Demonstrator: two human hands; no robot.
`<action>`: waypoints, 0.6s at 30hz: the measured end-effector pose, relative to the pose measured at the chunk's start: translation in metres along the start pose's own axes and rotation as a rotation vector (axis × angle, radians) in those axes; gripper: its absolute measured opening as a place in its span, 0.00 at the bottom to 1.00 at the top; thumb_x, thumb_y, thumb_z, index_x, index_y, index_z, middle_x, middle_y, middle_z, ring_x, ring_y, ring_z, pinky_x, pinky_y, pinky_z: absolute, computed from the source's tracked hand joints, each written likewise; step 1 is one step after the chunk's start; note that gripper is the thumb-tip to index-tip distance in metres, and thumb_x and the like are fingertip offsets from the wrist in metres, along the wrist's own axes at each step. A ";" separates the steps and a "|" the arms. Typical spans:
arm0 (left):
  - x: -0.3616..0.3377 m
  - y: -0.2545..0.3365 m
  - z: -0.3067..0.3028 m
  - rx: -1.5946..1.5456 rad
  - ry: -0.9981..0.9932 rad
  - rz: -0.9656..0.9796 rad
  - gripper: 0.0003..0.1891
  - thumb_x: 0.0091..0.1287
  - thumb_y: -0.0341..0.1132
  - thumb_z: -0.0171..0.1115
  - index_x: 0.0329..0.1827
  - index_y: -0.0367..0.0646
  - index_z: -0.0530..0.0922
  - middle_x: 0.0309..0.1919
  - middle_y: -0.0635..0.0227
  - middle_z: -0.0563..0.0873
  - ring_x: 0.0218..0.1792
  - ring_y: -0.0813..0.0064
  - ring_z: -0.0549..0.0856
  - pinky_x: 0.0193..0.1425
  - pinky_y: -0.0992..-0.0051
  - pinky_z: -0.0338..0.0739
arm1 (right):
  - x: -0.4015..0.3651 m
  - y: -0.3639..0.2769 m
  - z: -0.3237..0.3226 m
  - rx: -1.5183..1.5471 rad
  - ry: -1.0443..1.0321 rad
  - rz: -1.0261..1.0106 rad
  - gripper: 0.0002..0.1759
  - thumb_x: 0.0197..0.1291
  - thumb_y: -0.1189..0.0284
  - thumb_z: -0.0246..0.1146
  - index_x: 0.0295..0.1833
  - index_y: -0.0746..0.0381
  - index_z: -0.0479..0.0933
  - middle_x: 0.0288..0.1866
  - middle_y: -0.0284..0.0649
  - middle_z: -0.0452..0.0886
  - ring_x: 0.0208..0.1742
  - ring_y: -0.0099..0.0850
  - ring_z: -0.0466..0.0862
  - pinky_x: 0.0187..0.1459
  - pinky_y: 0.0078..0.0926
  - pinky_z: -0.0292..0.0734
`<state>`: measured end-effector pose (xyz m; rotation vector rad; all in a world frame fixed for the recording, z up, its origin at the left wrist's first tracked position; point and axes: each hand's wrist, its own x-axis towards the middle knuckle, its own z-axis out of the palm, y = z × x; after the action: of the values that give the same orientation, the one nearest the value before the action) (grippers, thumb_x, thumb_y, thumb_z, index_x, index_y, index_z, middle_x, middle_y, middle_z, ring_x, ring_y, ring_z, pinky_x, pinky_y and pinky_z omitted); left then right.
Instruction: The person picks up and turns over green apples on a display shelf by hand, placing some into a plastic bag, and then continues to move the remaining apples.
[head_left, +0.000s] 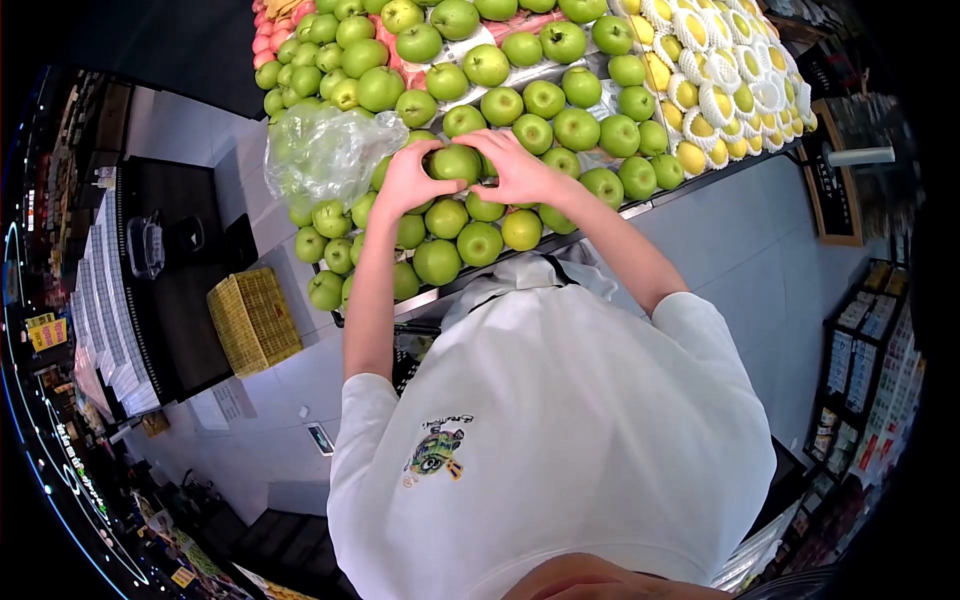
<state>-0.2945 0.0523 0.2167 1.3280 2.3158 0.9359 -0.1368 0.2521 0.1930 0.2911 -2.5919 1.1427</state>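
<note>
My left hand (410, 182) is closed around the left side of a green apple (455, 165), its thumb lying across the front. From the other side, my right hand (515, 172) curves its fingers over the same apple, with the thumb low on the right. More green apples (437, 261) lie in rows all around both hands. One yellowish apple (521, 230) sits just below my right hand. A crumpled clear plastic bag (330, 155) rests on the apples left of my left hand.
Yellow fruit in white foam nets (715, 110) fills the display's right end; pink-red fruit (268, 35) is at the far left. The display's metal front edge (640, 209) runs before me. A yellow basket (253, 322) stands left, and stocked shelves (860, 350) stand right.
</note>
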 end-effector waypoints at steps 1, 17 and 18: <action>0.001 -0.003 0.000 -0.075 -0.014 -0.033 0.41 0.45 0.49 0.89 0.61 0.34 0.88 0.51 0.54 0.93 0.49 0.58 0.93 0.60 0.62 0.87 | 0.000 -0.006 0.005 -0.029 0.036 0.008 0.46 0.57 0.68 0.78 0.81 0.56 0.69 0.74 0.48 0.76 0.76 0.48 0.76 0.77 0.50 0.67; -0.050 -0.012 -0.020 0.307 -0.058 0.056 0.38 0.54 0.48 0.88 0.69 0.47 0.83 0.67 0.64 0.84 0.71 0.54 0.78 0.81 0.51 0.67 | 0.013 0.006 0.020 -0.092 0.083 0.017 0.42 0.56 0.54 0.84 0.72 0.58 0.75 0.67 0.45 0.82 0.71 0.46 0.80 0.72 0.48 0.68; -0.053 -0.011 -0.020 0.330 -0.062 0.060 0.36 0.56 0.46 0.87 0.69 0.46 0.83 0.67 0.64 0.85 0.70 0.54 0.79 0.79 0.53 0.69 | 0.015 0.006 0.018 -0.131 0.025 0.004 0.39 0.59 0.54 0.82 0.71 0.58 0.76 0.68 0.43 0.82 0.70 0.46 0.80 0.73 0.47 0.68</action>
<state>-0.2849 -0.0044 0.2211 1.5342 2.4700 0.5330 -0.1558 0.2417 0.1819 0.2407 -2.6313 0.9655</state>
